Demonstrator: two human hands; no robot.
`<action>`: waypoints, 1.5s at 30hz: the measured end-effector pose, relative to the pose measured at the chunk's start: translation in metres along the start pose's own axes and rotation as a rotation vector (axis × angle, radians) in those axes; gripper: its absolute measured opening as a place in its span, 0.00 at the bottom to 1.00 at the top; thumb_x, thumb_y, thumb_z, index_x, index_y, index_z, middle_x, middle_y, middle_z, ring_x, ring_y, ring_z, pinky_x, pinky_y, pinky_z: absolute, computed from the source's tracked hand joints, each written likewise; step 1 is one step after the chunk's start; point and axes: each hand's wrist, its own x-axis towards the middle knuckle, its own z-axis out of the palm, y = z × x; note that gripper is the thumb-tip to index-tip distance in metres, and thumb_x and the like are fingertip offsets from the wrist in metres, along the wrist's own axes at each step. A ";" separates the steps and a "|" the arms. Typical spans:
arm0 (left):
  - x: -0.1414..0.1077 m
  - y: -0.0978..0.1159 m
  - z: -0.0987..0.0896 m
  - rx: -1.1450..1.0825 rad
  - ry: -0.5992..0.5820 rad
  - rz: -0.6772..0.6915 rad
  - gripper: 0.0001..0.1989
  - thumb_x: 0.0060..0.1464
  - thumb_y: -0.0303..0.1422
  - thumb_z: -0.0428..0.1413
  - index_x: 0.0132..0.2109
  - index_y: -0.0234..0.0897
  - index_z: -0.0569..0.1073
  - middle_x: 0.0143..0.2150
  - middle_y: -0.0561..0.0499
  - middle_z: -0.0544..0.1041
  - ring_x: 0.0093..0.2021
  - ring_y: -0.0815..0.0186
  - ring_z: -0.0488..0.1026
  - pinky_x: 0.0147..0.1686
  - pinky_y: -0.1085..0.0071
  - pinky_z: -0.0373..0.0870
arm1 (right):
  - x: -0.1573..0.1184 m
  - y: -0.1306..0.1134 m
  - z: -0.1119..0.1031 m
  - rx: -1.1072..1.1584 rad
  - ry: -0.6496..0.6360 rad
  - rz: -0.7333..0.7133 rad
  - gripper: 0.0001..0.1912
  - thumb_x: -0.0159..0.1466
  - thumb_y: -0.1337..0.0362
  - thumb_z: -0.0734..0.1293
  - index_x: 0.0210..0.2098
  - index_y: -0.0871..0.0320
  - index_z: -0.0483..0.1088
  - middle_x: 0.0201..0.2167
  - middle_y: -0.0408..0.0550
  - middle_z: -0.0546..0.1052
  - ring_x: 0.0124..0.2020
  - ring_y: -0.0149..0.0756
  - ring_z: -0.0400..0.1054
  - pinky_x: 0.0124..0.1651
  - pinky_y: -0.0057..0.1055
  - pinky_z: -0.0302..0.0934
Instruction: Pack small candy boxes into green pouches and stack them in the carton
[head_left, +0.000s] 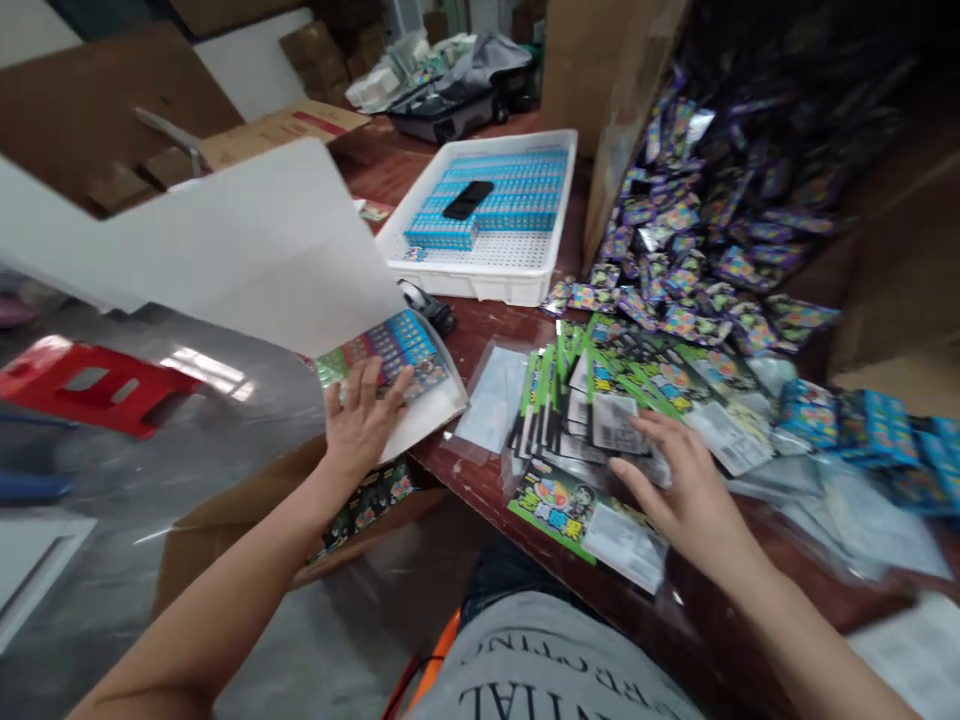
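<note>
The left hand [367,415] lay palm down with fingers spread on a multicoloured printed sheet [420,345], gripping nothing visible; the sheet sat in a white carton [431,415] at the table's left edge. The right hand [686,490] was set over the black-and-green packets [660,378], thumb and fingers parted in a loose curve, fingertips at a pale label; no grip was visible. Progress appeared partial: numerous packets were laid out in an overlapping spread, one lying nearest the table edge, whereas purple sachets [682,275] remained loose in a heap at far right. The packets were flat and glossy, with green borders, bright lettering and whitish labels; fine print was illegible. A clear bag [491,400] lay left of the packets, and blue packs [877,425] lay to their right. On the far side of the table [480,325], a white tray [480,283] held rows of blue boxes [525,180], with part of its floor exposed; a black phone [468,199] rested on the boxes.
</note>
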 end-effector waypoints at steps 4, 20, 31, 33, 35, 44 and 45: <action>0.002 0.008 -0.005 -0.128 0.031 -0.008 0.24 0.68 0.42 0.48 0.69 0.57 0.62 0.74 0.52 0.55 0.72 0.46 0.53 0.68 0.45 0.39 | -0.012 0.008 -0.005 -0.192 -0.054 -0.007 0.25 0.68 0.56 0.66 0.62 0.56 0.63 0.60 0.62 0.68 0.62 0.57 0.62 0.60 0.58 0.61; 0.004 0.144 -0.055 -1.324 -0.425 -0.327 0.30 0.63 0.56 0.48 0.59 0.37 0.70 0.55 0.38 0.77 0.52 0.52 0.76 0.52 0.54 0.72 | -0.035 -0.035 -0.035 -0.169 0.057 -0.455 0.19 0.68 0.72 0.65 0.58 0.57 0.70 0.57 0.52 0.78 0.58 0.40 0.72 0.55 0.43 0.67; 0.017 0.252 -0.057 -1.460 -0.744 0.331 0.11 0.61 0.35 0.56 0.49 0.38 0.74 0.44 0.50 0.79 0.44 0.61 0.74 0.49 0.62 0.71 | -0.020 -0.027 -0.096 -0.188 0.045 -0.061 0.20 0.71 0.63 0.63 0.61 0.61 0.66 0.56 0.60 0.75 0.57 0.49 0.69 0.57 0.49 0.67; 0.017 0.258 -0.061 -1.395 -0.783 0.394 0.10 0.62 0.34 0.54 0.49 0.37 0.74 0.43 0.49 0.79 0.44 0.61 0.74 0.49 0.61 0.71 | -0.015 -0.021 -0.105 -0.198 0.002 -0.013 0.14 0.70 0.63 0.64 0.53 0.60 0.70 0.47 0.56 0.78 0.49 0.46 0.72 0.51 0.45 0.69; 0.017 0.263 -0.065 -1.386 -0.813 0.417 0.12 0.63 0.34 0.54 0.51 0.37 0.74 0.46 0.48 0.79 0.47 0.60 0.74 0.51 0.60 0.70 | -0.016 -0.020 -0.116 -0.204 -0.090 0.007 0.08 0.70 0.61 0.65 0.45 0.58 0.72 0.38 0.52 0.79 0.42 0.44 0.73 0.46 0.45 0.68; 0.020 0.280 -0.070 -1.475 -1.088 0.215 0.19 0.47 0.38 0.70 0.45 0.37 0.78 0.42 0.47 0.83 0.41 0.60 0.80 0.43 0.62 0.75 | -0.041 -0.017 -0.166 0.156 -0.325 0.023 0.08 0.72 0.57 0.63 0.43 0.49 0.74 0.53 0.48 0.78 0.60 0.45 0.70 0.61 0.51 0.62; 0.020 0.285 -0.069 -1.518 -0.988 0.149 0.16 0.50 0.38 0.68 0.45 0.37 0.79 0.43 0.48 0.83 0.41 0.60 0.80 0.44 0.62 0.75 | -0.047 -0.015 -0.158 0.192 -0.167 0.116 0.09 0.72 0.56 0.63 0.47 0.49 0.73 0.54 0.49 0.78 0.59 0.45 0.71 0.60 0.50 0.64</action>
